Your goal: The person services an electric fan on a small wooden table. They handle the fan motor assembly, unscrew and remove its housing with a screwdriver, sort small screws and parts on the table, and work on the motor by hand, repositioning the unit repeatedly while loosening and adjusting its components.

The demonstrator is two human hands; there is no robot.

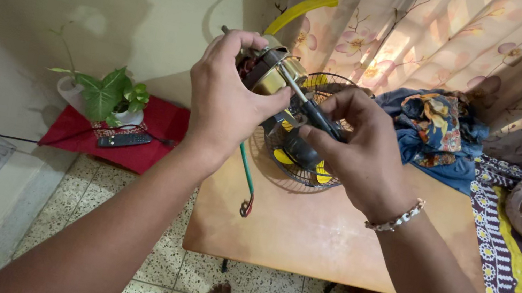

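Two bare forearms rise from the lower edge toward the middle. The left hand [226, 102] is clenched around a brass-coloured fan motor [272, 71], held in the air above the far edge of the wooden table [302, 238]. The right hand [352, 151], a beaded bracelet [396, 218] at its wrist, grasps the dark handle of a screwdriver [307, 103], whose tip touches the motor. Green and red wires [246, 183] hang from the motor over the table. A wire fan guard with yellow blades [301, 157] lies on the table behind the hands. A potted plant [106, 99] and a remote control [124, 140] sit on a red cloth [155, 143], left.
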